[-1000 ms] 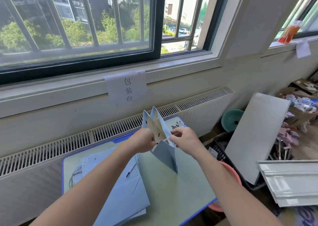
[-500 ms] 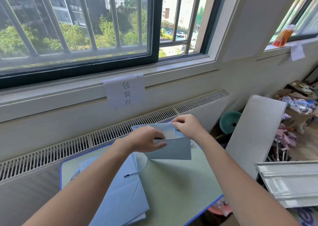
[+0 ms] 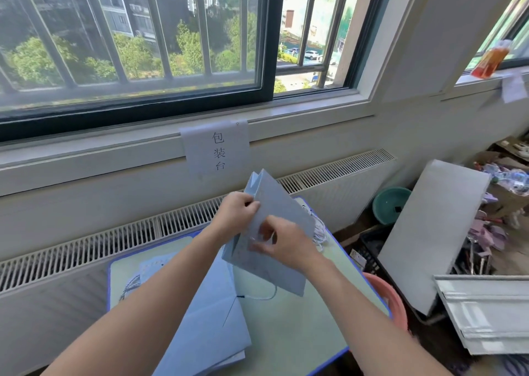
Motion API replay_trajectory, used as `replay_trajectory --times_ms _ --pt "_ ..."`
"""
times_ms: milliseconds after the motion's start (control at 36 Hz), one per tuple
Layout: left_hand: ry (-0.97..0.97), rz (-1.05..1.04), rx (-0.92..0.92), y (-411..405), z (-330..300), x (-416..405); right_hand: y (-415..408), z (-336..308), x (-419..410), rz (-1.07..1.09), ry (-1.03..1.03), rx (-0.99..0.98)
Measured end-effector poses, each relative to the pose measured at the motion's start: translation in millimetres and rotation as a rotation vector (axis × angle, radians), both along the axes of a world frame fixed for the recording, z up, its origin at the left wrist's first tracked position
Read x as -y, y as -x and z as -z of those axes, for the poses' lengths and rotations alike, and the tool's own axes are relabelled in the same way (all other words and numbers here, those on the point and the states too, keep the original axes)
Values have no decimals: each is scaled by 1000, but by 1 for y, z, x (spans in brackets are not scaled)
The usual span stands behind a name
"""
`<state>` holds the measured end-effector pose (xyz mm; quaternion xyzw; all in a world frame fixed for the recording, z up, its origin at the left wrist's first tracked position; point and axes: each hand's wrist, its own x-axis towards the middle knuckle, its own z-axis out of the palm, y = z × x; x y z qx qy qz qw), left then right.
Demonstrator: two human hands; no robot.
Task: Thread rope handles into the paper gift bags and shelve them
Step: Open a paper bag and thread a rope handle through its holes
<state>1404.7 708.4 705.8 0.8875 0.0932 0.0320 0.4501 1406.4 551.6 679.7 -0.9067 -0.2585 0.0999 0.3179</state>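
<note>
While left hand pinches blue paper bag edge, right hand grip pinches its face.

Bare green table top open at the near right. Flat blue bags stacked over the near left, rope bundle beside them. Rope pile at the far right corner. Radiator grille walling the far edge. Pink basin and leaning white board crowding the right side.

Matt paper gift bag
</note>
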Motion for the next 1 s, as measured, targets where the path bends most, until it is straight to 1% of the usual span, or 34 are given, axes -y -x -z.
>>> replay_trajectory --times_ms 83,222,278,389,417,500,556,611,806,917,944,1000 --pt "25 -18 -34 0 1 -4 4 9 -4 1 47 29" --pt "58 -62 -70 2 4 -12 -1 13 1 15 149 147" --pt "82 -82 -84 2 4 -13 -4 12 6 37 157 144" --pt "128 -115 -107 4 6 -15 0 10 7 -21 40 -78" --pt "137 -122 -111 4 7 -15 2 13 7 -46 8 -105" --pt "139 -139 -122 5 7 -15 5 23 8 -88 -82 -125" --pt "152 -152 -131 5 8 -16 6 26 7 -80 -152 -151" --pt "171 -159 -139 5 8 -17 6 25 5 -70 -180 -164" --pt "215 -151 -149 6 9 -17 4 14 -1 -121 34 -25" --pt "207 -120 -186 9 10 -15 3 12 -4 -58 224 234" --pt "201 -109 -194 10 10 -14 1 11 -5 -39 271 257" --pt "192 -88 -210 12 8 -14 -4 12 -4 20 347 216"
